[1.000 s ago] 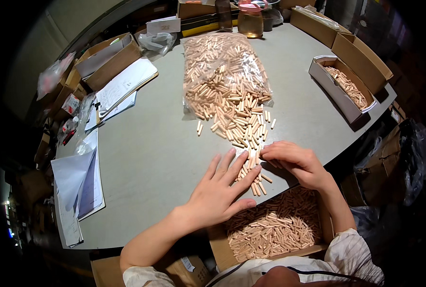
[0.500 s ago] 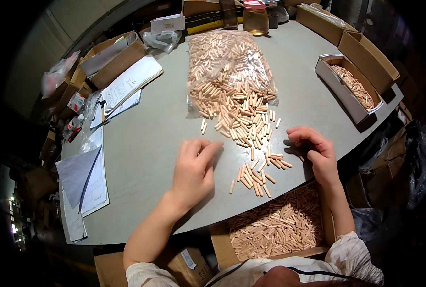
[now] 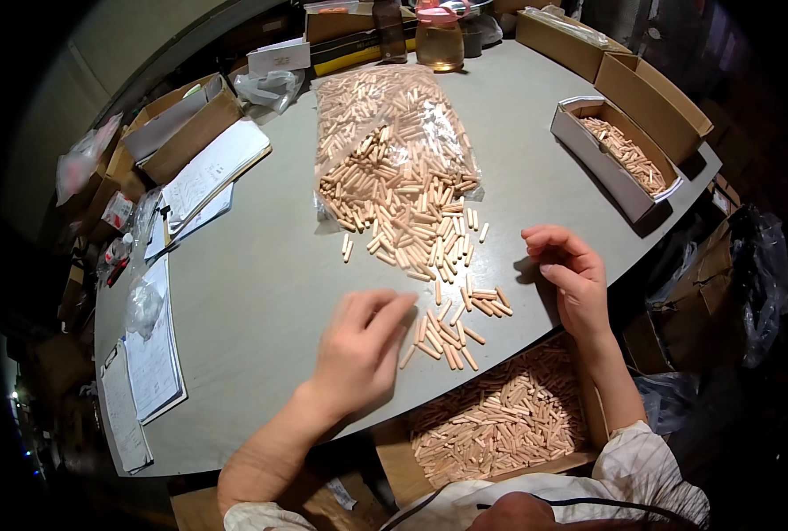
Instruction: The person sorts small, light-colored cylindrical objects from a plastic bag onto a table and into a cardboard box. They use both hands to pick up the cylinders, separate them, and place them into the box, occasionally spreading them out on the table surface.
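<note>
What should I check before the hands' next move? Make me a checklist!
1. Right hand empty: ok, no peg shows in its fingers.
2. Left hand clear of pegs: cannot tell, its fingers are blurred close beside some.
3. Loose pegs gathered tightly: not ok, they lie scattered near the table edge.
4. Cardboard box open at the top: ok, pegs show inside.
5. Clear bag keeping every peg in: not ok, many lie outside.

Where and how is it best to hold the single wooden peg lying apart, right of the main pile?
Grip the peg across its middle, pinching its long sides, since it is slim and lies with its ends pointing roughly near and far. Coming from above and the right, the side of the right hand, seems best, because the main pile lies at its left.
</note>
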`<act>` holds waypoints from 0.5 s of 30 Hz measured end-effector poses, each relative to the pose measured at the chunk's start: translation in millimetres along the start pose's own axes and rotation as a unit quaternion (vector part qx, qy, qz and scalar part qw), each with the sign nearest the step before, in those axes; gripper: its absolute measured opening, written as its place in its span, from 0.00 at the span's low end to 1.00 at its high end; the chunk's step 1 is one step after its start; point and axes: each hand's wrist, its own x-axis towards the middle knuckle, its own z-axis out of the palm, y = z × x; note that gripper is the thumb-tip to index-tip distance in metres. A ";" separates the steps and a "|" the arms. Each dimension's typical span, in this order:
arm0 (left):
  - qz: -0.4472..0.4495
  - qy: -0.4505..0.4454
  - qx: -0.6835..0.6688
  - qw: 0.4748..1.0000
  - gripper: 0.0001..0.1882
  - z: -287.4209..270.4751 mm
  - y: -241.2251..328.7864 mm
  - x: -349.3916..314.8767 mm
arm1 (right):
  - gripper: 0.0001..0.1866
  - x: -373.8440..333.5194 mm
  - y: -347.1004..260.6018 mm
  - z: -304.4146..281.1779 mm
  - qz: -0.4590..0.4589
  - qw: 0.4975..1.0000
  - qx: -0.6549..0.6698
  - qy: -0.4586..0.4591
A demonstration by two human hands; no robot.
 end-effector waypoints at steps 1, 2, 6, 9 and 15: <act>-0.013 0.003 0.012 1.000 0.24 0.8 -2.0 -0.8 | 0.22 0.1 -0.4 2.8 0.001 0.999 -0.031 -0.009; -0.026 0.007 0.023 0.999 0.24 1.5 -2.9 -1.0 | 0.24 -1.3 -2.4 6.5 0.009 0.997 -0.058 -0.040; 0.016 -0.041 0.072 0.996 0.26 2.5 0.9 1.1 | 0.37 2.7 -5.9 15.9 -0.128 0.905 -0.340 -0.223; 0.034 -0.093 0.030 0.995 0.30 6.5 6.0 1.3 | 0.37 2.0 -3.6 21.7 -0.164 0.884 -0.338 -0.278; 0.111 -0.227 -0.040 0.967 0.36 3.0 10.5 -5.1 | 0.26 3.2 -10.3 4.4 -0.004 0.916 -0.081 -0.394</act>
